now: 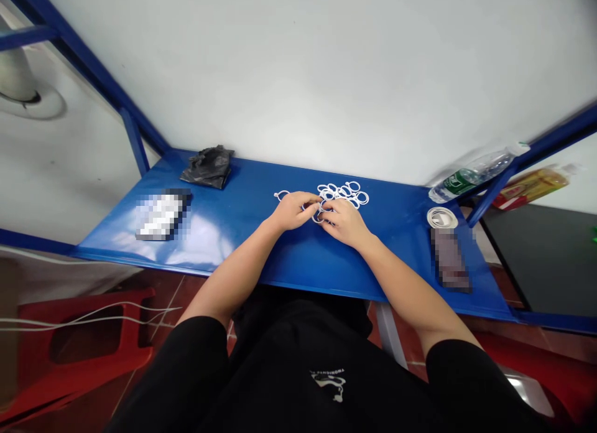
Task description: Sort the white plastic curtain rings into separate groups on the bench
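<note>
Left hand, right hand pinch white ring between fingertips | ring pile just beyond, far side | bottle far right

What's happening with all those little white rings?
A person sits at a blue table. Their left hand and right hand meet in the middle, pinching white rings. A heap of them lies just behind the hands, a lone ring to the left. A water bottle lies at the right edge.
</note>
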Demonstrator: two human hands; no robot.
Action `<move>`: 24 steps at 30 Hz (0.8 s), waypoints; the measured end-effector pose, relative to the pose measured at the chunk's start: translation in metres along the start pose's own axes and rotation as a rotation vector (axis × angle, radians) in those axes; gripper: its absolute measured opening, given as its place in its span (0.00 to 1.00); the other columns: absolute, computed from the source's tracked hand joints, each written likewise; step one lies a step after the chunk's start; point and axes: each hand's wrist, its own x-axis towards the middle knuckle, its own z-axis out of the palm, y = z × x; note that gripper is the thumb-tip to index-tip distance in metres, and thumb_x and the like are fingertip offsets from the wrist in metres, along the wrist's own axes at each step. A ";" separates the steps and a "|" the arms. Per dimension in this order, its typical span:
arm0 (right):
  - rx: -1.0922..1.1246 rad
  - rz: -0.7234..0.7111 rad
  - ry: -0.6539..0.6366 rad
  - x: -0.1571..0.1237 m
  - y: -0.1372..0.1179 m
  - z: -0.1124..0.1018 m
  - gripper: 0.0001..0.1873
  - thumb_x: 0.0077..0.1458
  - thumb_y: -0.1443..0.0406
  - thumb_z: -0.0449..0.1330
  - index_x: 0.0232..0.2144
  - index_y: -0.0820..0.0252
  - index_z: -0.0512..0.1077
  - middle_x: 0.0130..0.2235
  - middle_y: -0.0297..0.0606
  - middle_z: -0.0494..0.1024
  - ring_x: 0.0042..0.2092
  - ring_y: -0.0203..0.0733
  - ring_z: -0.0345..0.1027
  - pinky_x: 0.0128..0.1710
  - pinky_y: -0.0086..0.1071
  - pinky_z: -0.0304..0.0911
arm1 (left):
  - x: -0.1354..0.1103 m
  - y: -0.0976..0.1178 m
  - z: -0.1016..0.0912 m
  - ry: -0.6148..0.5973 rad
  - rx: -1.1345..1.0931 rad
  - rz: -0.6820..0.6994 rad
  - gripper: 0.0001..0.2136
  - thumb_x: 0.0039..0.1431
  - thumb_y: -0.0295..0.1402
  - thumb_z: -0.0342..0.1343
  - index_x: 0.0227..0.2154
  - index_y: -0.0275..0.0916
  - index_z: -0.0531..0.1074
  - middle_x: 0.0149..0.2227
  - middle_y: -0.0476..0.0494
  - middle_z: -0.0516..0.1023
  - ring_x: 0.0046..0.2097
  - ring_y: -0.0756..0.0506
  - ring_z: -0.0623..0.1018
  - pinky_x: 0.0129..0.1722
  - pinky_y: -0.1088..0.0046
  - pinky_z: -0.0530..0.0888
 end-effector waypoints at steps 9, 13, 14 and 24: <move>-0.007 0.005 0.010 -0.002 0.004 0.003 0.09 0.67 0.67 0.61 0.41 0.51 0.83 0.46 0.42 0.82 0.47 0.51 0.73 0.47 0.48 0.66 | -0.001 -0.007 0.006 0.012 -0.069 -0.136 0.07 0.61 0.31 0.60 0.39 0.40 0.82 0.35 0.46 0.86 0.35 0.47 0.84 0.38 0.72 0.77; -0.019 0.000 0.024 -0.002 0.003 0.004 0.09 0.67 0.67 0.61 0.42 0.51 0.82 0.47 0.42 0.83 0.47 0.50 0.74 0.47 0.47 0.66 | -0.001 -0.007 0.011 0.049 -0.084 -0.164 0.08 0.58 0.27 0.59 0.38 0.40 0.82 0.35 0.47 0.86 0.35 0.47 0.84 0.38 0.72 0.78; -0.025 -0.006 0.030 -0.002 0.003 0.005 0.09 0.68 0.67 0.61 0.42 0.51 0.82 0.47 0.42 0.83 0.47 0.50 0.74 0.47 0.47 0.66 | -0.001 -0.006 0.012 0.066 -0.100 -0.169 0.08 0.58 0.27 0.59 0.38 0.40 0.82 0.35 0.47 0.87 0.36 0.47 0.84 0.38 0.72 0.78; -0.034 0.004 -0.002 -0.002 0.005 0.005 0.07 0.68 0.63 0.63 0.41 0.52 0.82 0.44 0.41 0.84 0.44 0.49 0.73 0.45 0.45 0.64 | 0.003 -0.005 0.012 0.088 -0.244 -0.210 0.07 0.57 0.26 0.59 0.36 0.38 0.82 0.35 0.46 0.86 0.34 0.48 0.83 0.37 0.73 0.79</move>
